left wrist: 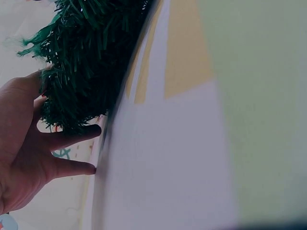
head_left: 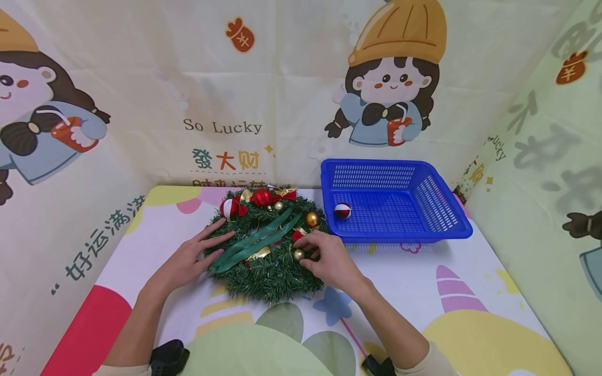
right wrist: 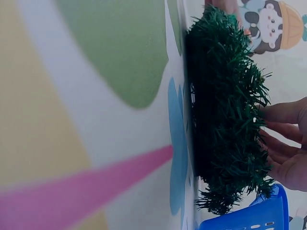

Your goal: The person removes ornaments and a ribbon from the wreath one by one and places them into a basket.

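Observation:
A green Christmas wreath [head_left: 275, 279] lies flat on the table, with red, gold and red-and-white ornaments around its ring. A dark green ribbon [head_left: 256, 240] trails across its middle. My left hand [head_left: 185, 259] rests at the wreath's left side, fingers spread and nearly straight against the greenery. On the right side of the ring, my right hand [head_left: 329, 258] has its thumb and fingers bent around a small gold ball [head_left: 298, 255], beside a red bow [head_left: 298, 234]. In the right wrist view, the fingertips meet the upper face of the wreath; the ball is hidden there.
Behind and to the right of the wreath stands a blue plastic basket [head_left: 400, 237] with a red-and-white ball [head_left: 342, 210] in it. The patterned tabletop [head_left: 390, 282] meets a printed cloth backdrop [head_left: 291, 94] at the back, with cloth at both sides.

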A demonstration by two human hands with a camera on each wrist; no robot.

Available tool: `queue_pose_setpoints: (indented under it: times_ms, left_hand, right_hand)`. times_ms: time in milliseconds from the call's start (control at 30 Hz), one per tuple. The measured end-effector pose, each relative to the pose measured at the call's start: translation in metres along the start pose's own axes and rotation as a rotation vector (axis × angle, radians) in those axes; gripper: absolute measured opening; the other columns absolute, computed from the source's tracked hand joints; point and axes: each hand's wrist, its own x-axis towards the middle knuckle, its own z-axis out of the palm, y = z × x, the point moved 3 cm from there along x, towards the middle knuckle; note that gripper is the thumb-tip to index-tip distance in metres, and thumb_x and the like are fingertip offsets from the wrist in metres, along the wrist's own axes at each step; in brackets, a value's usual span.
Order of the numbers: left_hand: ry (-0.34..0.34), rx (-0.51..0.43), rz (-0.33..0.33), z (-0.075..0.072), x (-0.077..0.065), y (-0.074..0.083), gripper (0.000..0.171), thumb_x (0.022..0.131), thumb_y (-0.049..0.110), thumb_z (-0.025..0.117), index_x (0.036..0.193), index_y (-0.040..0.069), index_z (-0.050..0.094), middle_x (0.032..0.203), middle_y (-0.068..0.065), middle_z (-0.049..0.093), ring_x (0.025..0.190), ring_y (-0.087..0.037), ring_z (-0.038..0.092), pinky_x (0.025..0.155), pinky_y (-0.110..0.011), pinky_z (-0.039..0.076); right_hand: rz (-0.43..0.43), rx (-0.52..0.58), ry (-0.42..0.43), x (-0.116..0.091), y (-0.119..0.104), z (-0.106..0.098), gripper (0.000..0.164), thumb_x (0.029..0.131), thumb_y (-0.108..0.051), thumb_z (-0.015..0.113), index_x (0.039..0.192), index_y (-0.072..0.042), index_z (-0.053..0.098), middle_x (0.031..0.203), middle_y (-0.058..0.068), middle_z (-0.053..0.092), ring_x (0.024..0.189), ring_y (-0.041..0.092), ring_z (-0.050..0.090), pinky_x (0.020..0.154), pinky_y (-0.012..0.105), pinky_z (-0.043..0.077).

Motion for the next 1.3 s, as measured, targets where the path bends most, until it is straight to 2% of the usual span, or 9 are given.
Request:
queue_pose_setpoints:
  times_ms: [333,500,633,767,1133,1300]
  left_hand:
    - [-0.013,-0.004,-0.015,-0.0008,-0.0003,0.0012,0.049,0.105,0.015,0.064,0.153,0.021,0.056,0.171,-0.011,0.031,0.147,-0.043,0.045,0.089,-0.042,0.048]
    - [-0.012,0.0,-0.019,-0.002,-0.0012,0.0016,0.049,0.104,0.015,0.065,0.152,0.022,0.057,0.171,-0.01,0.032,0.147,-0.043,0.045,0.087,-0.04,0.047]
    - [-0.008,-0.011,-0.001,-0.0018,-0.001,0.0028,0.049,0.104,0.013,0.065,0.152,0.021,0.057,0.17,-0.012,0.032,0.138,-0.038,0.054,0.083,-0.034,0.045]
    - [-0.005,-0.016,0.006,-0.0013,-0.0006,0.0034,0.049,0.104,0.013,0.065,0.152,0.02,0.057,0.17,-0.013,0.032,0.131,-0.034,0.059,0.081,-0.034,0.044]
    - [-0.007,-0.002,-0.009,-0.0009,-0.0008,0.0017,0.049,0.104,0.015,0.065,0.152,0.022,0.057,0.171,-0.01,0.031,0.142,-0.041,0.051,0.085,-0.039,0.047]
    - [-0.014,-0.006,-0.021,-0.0004,-0.0012,0.0016,0.049,0.105,0.016,0.064,0.153,0.022,0.057,0.171,-0.009,0.03,0.144,-0.042,0.049,0.088,-0.043,0.049]
  right_hand:
    - [0.006,0.001,-0.003,0.002,0.002,0.0022,0.032,0.084,-0.004,0.086,0.113,-0.014,0.078,0.108,-0.001,0.072,0.092,0.015,0.071,0.078,0.031,0.059]
    - [-0.004,-0.016,-0.014,0.0042,0.0021,0.0031,0.031,0.084,-0.003,0.086,0.114,-0.012,0.079,0.106,0.0,0.072,0.092,0.016,0.072,0.077,0.028,0.059]
    - [-0.01,-0.039,-0.008,0.0051,0.0013,0.0031,0.031,0.083,-0.002,0.086,0.113,-0.01,0.08,0.103,0.0,0.07,0.09,0.016,0.072,0.076,0.024,0.057]
    - [-0.007,-0.053,-0.006,0.0056,0.001,0.0033,0.032,0.083,-0.001,0.086,0.113,-0.01,0.08,0.102,0.0,0.069,0.09,0.015,0.071,0.076,0.022,0.056]
    - [-0.008,-0.096,0.009,0.0054,-0.0026,0.0052,0.03,0.082,-0.002,0.086,0.11,-0.013,0.08,0.103,0.001,0.068,0.092,0.015,0.069,0.079,0.03,0.056]
    - [-0.004,-0.105,0.007,0.0057,-0.0026,0.0056,0.026,0.084,-0.004,0.086,0.107,-0.014,0.081,0.104,0.0,0.068,0.091,0.015,0.069,0.079,0.029,0.056]
